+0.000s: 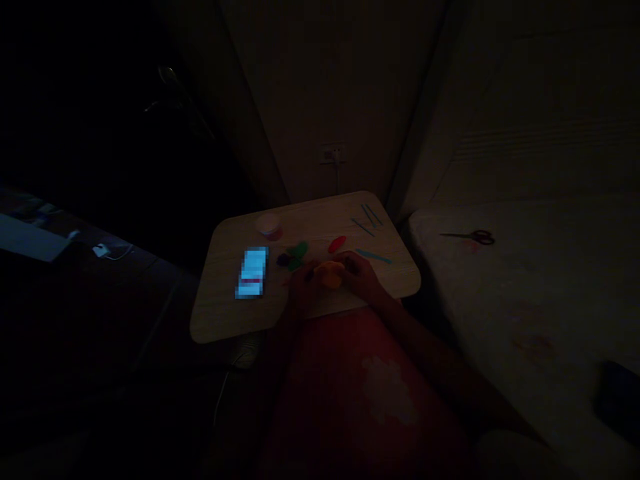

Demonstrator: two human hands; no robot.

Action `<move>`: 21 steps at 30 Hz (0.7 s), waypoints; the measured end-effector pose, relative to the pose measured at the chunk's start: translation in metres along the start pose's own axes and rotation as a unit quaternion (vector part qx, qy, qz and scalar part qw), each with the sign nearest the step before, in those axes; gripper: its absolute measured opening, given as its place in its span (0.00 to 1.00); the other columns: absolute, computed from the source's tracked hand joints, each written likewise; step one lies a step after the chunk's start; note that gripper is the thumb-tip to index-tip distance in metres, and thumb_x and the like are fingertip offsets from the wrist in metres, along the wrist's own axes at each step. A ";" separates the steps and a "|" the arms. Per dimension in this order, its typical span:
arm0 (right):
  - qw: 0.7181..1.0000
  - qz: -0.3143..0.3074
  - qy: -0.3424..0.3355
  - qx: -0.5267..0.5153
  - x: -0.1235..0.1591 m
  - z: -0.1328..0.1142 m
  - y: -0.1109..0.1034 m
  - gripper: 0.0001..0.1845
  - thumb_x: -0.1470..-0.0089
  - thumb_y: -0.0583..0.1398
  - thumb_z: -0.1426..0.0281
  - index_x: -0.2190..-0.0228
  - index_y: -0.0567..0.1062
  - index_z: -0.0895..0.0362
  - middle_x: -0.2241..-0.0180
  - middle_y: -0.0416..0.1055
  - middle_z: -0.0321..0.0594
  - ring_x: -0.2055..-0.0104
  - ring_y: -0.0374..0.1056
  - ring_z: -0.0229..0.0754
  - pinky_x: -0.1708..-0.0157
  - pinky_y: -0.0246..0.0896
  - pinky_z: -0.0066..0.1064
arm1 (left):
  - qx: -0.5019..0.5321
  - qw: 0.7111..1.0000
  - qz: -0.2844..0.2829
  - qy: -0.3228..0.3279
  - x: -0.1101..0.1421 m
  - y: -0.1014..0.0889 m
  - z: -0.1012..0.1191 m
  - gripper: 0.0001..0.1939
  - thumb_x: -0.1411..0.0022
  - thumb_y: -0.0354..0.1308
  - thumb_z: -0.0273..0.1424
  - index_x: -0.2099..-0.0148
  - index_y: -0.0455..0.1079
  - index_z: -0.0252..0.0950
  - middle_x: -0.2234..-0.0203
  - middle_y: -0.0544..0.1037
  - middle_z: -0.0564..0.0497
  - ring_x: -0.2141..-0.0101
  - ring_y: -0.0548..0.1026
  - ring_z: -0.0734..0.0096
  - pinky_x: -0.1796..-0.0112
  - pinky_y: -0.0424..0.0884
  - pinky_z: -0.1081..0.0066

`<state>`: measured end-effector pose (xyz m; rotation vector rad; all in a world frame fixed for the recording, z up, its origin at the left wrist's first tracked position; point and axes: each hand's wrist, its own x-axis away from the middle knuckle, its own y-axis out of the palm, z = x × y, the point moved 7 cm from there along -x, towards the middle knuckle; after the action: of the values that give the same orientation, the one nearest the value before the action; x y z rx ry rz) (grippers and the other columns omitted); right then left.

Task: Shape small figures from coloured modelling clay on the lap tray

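The room is very dark. An orange-yellow lump of clay (330,273) sits between my two hands above the small wooden table (230,313). My left hand (300,287) curls against its left side. My right hand (360,275) wraps over its right side. Green clay (299,252), a dark purple piece (283,260) and a red piece (337,244) lie just beyond my hands. A lit phone (253,271) glows to the left of them.
A small pink-lidded tub (270,227) stands at the table's back. Thin blue-green modelling tools (369,217) lie at the back right, with another (374,256) beside my right hand. Scissors (473,236) rest on the bed at right. A wall socket (334,154) is behind.
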<state>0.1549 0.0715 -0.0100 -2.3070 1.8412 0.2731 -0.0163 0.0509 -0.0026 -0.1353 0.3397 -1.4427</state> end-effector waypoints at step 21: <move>0.996 -0.077 0.029 0.018 0.004 -0.003 0.008 0.21 0.44 0.63 0.51 0.73 0.74 0.57 0.75 0.67 0.35 0.72 0.61 0.37 0.73 0.56 0.28 | -0.039 0.994 -0.071 0.070 0.004 0.008 0.016 0.17 0.37 0.60 0.44 0.65 0.79 0.36 0.69 0.82 0.48 0.63 0.78 0.61 0.54 0.75 0.64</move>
<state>0.1484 0.0652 -0.0083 -2.4400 1.6672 0.1528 -0.0033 0.0458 0.0094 -0.1230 0.5101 -1.5846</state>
